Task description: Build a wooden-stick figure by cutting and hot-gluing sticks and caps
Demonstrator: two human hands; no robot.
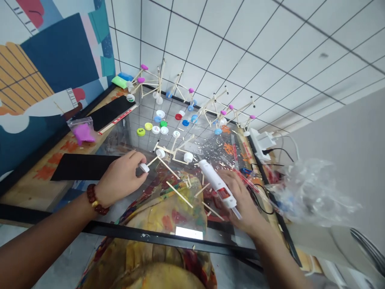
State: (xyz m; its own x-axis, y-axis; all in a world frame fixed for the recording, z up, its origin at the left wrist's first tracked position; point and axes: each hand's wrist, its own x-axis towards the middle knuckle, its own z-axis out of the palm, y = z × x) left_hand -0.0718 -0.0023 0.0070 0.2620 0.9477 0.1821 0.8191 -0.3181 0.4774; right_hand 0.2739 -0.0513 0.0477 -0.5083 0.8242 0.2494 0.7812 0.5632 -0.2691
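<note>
1. Pinching a small white plastic cap [144,167] between thumb and fingers of the left hand [122,176], just left of a small pale wooden-stick frame [173,152].
2. Gripping a white plastic glue gun [215,178] in the right hand [242,200], with its tip near the frame's right end; impossible to tell whether touching.
3. Spread well apart, with the frame lying between both hands on a glossy, black-edged tabletop [144,234].
4. Looks part-built: seemingly bearing two round white caps [188,157], but without any purple knobs [231,107] like those at the far side.
5. Apparently unused so far: slim pale loose sticks [179,194] on the near side, mixed-colour plastic bottle caps [163,123] beyond the frame.
6. Seemingly further along in the far row of pale wooden-stick structures [159,82], with knobs and caps attached.
</note>
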